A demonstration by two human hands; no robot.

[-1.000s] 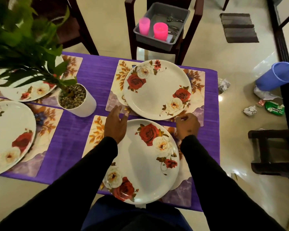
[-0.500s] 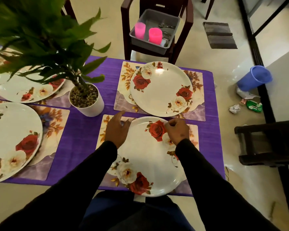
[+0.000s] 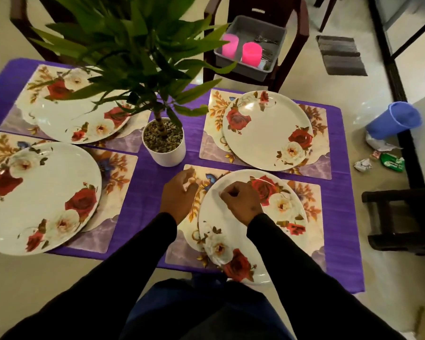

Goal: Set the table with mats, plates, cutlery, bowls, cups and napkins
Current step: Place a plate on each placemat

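Purple table (image 3: 157, 200): both hands' fingers curled over plate (image 3: 253, 241).

The floral plates (image 3: 268, 126) are showing a smooth, glossy glaze that is catching the light. The placemats (image 3: 314, 165) are looking slick and printed, the purple tablecloth (image 3: 147, 192) matt and woven. The white plant pot (image 3: 168, 155) is looking smooth, the grey tub (image 3: 241, 65) plastic, the floor (image 3: 349, 94) shining.

L hand (image 3: 178, 196): on near-right mat (image 3: 309, 204), fingers curled, beside my plate (image 3: 253, 231).
R hand (image 3: 239, 202): fist over plate's far rim.
Table: 4 mats w/ plates, potted plant (image 3: 163, 141) mid.
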